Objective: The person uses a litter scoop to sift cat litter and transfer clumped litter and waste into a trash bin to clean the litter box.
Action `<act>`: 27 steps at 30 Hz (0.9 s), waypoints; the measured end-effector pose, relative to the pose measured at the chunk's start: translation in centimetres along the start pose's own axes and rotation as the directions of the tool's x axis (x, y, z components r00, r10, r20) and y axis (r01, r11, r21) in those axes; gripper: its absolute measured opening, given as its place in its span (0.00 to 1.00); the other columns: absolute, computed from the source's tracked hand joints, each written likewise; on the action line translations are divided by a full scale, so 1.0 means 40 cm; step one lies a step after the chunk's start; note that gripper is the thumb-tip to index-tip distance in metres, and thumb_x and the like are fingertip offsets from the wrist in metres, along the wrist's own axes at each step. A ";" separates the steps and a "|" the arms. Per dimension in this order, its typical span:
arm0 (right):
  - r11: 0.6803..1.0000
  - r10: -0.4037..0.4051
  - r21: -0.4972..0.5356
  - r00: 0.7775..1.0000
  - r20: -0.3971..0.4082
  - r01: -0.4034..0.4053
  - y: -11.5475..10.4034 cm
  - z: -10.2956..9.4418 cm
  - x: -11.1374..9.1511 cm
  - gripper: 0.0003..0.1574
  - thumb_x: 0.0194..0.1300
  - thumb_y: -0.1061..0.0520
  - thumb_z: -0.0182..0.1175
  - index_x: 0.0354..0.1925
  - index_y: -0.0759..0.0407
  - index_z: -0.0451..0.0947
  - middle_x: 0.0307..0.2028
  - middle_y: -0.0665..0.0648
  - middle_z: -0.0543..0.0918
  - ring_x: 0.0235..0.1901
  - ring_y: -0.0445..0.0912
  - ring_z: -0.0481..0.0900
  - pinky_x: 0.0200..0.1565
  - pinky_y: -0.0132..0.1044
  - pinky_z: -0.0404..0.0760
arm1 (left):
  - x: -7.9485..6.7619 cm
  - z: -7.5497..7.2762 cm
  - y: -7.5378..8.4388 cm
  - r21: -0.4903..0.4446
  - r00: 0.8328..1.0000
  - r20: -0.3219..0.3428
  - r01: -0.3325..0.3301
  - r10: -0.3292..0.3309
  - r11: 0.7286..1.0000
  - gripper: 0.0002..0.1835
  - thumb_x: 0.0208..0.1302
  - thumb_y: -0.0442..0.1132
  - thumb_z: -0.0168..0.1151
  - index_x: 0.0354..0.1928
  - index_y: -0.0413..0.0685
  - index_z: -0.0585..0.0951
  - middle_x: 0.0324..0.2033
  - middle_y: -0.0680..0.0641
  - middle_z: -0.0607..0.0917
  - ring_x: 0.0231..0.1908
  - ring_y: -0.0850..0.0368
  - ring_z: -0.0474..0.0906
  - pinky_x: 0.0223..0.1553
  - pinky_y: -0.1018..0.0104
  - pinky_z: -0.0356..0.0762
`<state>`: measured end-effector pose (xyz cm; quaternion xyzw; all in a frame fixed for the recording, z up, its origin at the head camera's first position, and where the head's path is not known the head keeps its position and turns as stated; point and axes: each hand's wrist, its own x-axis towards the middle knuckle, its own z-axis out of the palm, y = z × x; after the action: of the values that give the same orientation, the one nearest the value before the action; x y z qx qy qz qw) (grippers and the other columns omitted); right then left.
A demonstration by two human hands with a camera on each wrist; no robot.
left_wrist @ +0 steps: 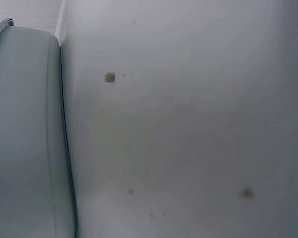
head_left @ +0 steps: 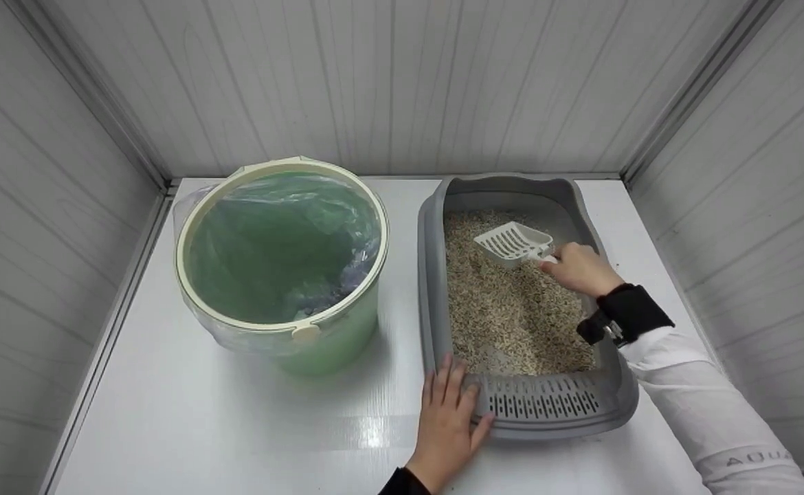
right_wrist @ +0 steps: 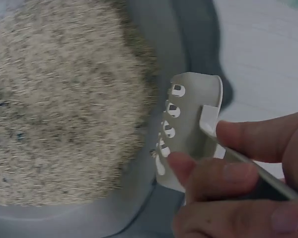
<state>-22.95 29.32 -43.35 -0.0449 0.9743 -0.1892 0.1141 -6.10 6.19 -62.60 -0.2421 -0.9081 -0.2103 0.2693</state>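
My right hand point(head_left: 584, 269) grips the handle of a white slotted litter scoop point(head_left: 512, 240) over the far part of a grey litter box point(head_left: 431, 275). In the right wrist view, the thumb and curled fingers of the right hand point(right_wrist: 238, 178) hold the handle, and the scoop point(right_wrist: 193, 109) shows no litter in it. Tan granular litter point(head_left: 505, 323) covers most of the box floor, with a barer patch near the front. My left hand point(head_left: 447, 419) rests with extended fingers on the box's front left corner; the left wrist view does not show it.
Left of the box stands a green bucket point(head_left: 333, 357) with a cream rim and a clear plastic liner point(head_left: 264, 254). Both stand on a white tabletop point(head_left: 168, 426), enclosed by pale panel walls point(head_left: 354, 82). A few small specks point(left_wrist: 110, 77) lie on the tabletop.
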 end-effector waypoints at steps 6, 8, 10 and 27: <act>0.992 0.115 -0.063 0.991 0.060 -0.112 0.018 0.059 0.047 0.17 0.65 0.49 0.51 0.27 0.61 0.73 0.19 0.54 0.70 0.18 0.46 0.66 0.20 0.37 0.64 | -0.001 -0.004 -0.001 0.007 1.000 -0.006 -0.005 0.005 1.000 0.23 0.69 0.61 0.41 0.49 0.53 0.73 0.66 0.43 0.64 0.70 0.43 0.52 0.69 0.49 0.45; 0.989 0.139 -0.062 0.987 0.084 -0.134 0.015 0.074 0.063 0.18 0.64 0.50 0.52 0.34 0.66 0.76 0.21 0.55 0.70 0.18 0.45 0.66 0.20 0.36 0.64 | -0.003 -0.005 -0.001 0.007 1.000 0.002 -0.004 0.004 1.000 0.22 0.69 0.61 0.42 0.49 0.54 0.73 0.67 0.43 0.63 0.70 0.43 0.52 0.69 0.50 0.43; 0.987 0.156 -0.048 0.982 0.104 -0.152 0.009 0.086 0.079 0.22 0.63 0.51 0.51 0.41 0.70 0.76 0.22 0.55 0.71 0.17 0.44 0.65 0.20 0.35 0.64 | -0.005 -0.007 -0.001 0.005 1.000 0.012 -0.002 0.002 1.000 0.21 0.69 0.60 0.42 0.49 0.54 0.73 0.67 0.44 0.63 0.70 0.44 0.51 0.69 0.50 0.43; 0.977 0.196 -0.087 0.980 0.028 -0.193 -0.058 0.166 0.176 0.21 0.68 0.51 0.49 0.39 0.70 0.77 0.34 0.68 0.80 0.28 0.53 0.73 0.33 0.46 0.73 | -0.011 -0.009 -0.003 -0.001 1.000 -0.018 0.009 -0.009 1.000 0.23 0.69 0.61 0.41 0.49 0.54 0.74 0.67 0.44 0.64 0.69 0.43 0.53 0.70 0.50 0.44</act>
<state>-28.10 23.88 -49.90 0.0423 0.9789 -0.1350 0.1476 -5.70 5.78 -62.61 -0.2361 -0.9066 -0.2142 0.2764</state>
